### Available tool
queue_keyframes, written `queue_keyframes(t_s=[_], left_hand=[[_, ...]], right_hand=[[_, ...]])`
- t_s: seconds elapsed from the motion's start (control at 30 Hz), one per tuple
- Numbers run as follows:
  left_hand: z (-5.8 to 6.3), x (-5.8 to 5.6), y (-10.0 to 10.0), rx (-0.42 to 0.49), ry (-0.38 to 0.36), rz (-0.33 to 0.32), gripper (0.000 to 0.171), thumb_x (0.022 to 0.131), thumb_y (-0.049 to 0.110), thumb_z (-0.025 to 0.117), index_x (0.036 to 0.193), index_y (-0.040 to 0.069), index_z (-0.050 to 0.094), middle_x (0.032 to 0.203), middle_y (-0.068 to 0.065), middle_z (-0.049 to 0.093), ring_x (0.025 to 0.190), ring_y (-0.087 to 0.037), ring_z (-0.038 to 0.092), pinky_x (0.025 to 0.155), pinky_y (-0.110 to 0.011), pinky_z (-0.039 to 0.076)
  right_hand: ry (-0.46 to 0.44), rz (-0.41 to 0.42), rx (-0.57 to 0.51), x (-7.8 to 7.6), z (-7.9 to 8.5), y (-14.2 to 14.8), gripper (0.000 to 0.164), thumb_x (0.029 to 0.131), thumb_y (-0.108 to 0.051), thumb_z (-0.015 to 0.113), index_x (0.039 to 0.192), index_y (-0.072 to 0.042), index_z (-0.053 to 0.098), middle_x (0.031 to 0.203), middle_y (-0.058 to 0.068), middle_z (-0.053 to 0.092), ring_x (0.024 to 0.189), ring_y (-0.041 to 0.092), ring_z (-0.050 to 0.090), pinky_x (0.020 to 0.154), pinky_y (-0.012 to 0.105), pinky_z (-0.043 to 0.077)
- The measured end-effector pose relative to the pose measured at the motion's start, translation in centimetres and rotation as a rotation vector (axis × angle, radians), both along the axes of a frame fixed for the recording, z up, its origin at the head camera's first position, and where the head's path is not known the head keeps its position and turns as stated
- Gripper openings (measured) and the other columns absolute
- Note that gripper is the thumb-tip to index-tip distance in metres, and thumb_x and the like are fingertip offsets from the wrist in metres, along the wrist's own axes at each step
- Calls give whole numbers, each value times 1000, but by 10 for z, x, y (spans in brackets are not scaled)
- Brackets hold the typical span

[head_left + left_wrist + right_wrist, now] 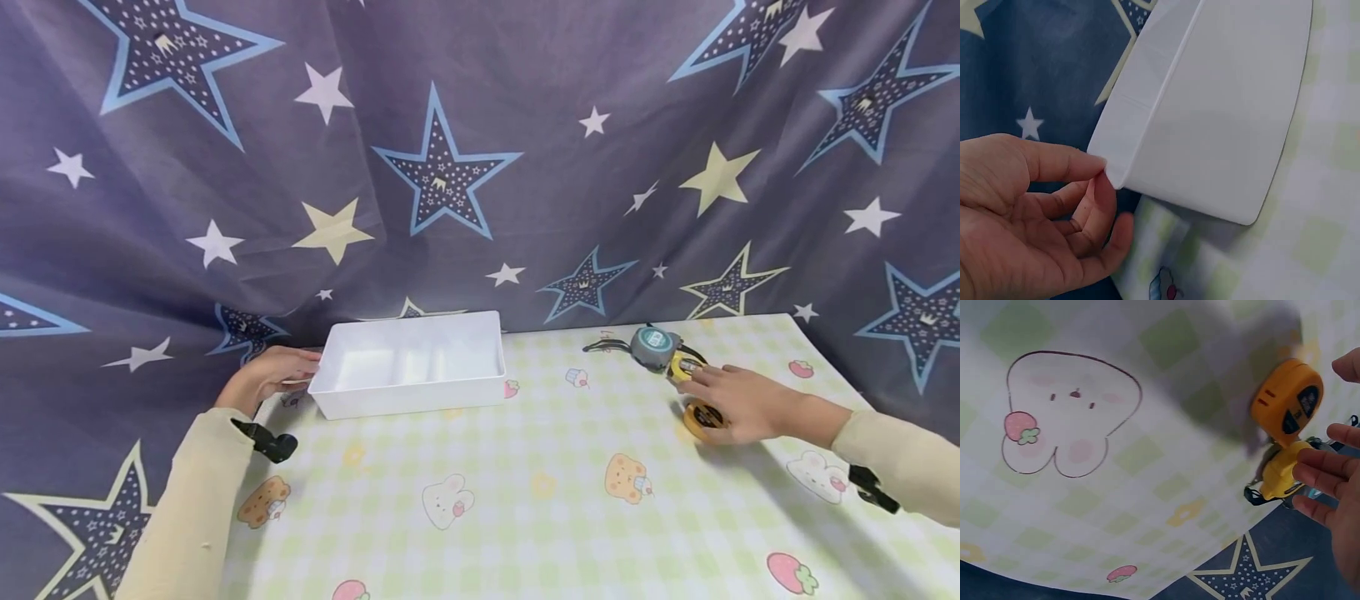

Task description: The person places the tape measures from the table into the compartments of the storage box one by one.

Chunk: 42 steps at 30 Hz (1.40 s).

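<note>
A white rectangular box (412, 402) stands at the back left of the table, its open top facing up. At its left end, my left hand (1041, 212) pinches the rim corner between thumb and forefinger. My right hand (746, 404) hovers over a group of tape measures, fingers extended and spread. The orange tape measure (1288, 400) lies nearest the thumb side, and a yellow tape measure (1282, 469) is by the fingertips; whether they touch it I cannot tell. Behind these lies a grey tape measure (654, 347) with a teal label and a dark wrist strap.
A green checked tablecloth (510, 533) printed with cartoon animals and strawberries covers the table. Behind it hangs a dark curtain (525, 75) with stars, close to the box's back wall. The table's right edge slopes down near the right arm.
</note>
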<state>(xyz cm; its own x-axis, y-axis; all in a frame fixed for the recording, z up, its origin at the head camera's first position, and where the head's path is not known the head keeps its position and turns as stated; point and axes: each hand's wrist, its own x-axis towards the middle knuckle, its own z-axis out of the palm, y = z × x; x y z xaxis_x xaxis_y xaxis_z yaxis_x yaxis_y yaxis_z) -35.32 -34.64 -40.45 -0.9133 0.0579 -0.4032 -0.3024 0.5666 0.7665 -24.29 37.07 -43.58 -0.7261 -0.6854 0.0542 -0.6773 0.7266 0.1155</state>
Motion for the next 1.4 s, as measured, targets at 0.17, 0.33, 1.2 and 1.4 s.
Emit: queue_keyframes(t_s=[0.17, 0.33, 1.2, 1.4], left_hand=[[0, 1, 12, 47, -17, -48, 62, 101, 13, 59, 153, -9, 34, 128, -6, 62, 91, 0, 61, 103, -37, 52], [-4, 0, 23, 83, -22, -91, 63, 102, 15, 59, 154, -8, 32, 145, -18, 51, 94, -1, 61, 106, -39, 50], [-21, -5, 67, 261, 8, -121, 60, 98, 7, 60, 150, -11, 37, 103, 6, 68, 93, -6, 66, 87, -28, 56], [-21, -4, 72, 282, -27, -50, 60, 97, 7, 59, 150, -8, 36, 95, 10, 65, 88, -4, 64, 83, -26, 56]], right_hand=[[70, 62, 0, -3, -10, 5, 64, 79, -41, 76, 130, -6, 62, 118, 10, 64, 97, 21, 61, 86, 48, 52], [144, 142, 1, -4, -20, 10, 63, 75, -40, 78, 127, -9, 62, 118, 9, 65, 97, 21, 63, 83, 45, 52], [202, 219, 63, -3, -27, 20, 72, 73, -40, 79, 132, -6, 59, 122, 11, 64, 101, 23, 63, 84, 45, 52], [208, 257, 74, -8, -28, 18, 64, 77, -37, 78, 131, -8, 60, 118, 10, 65, 100, 21, 62, 82, 45, 52]])
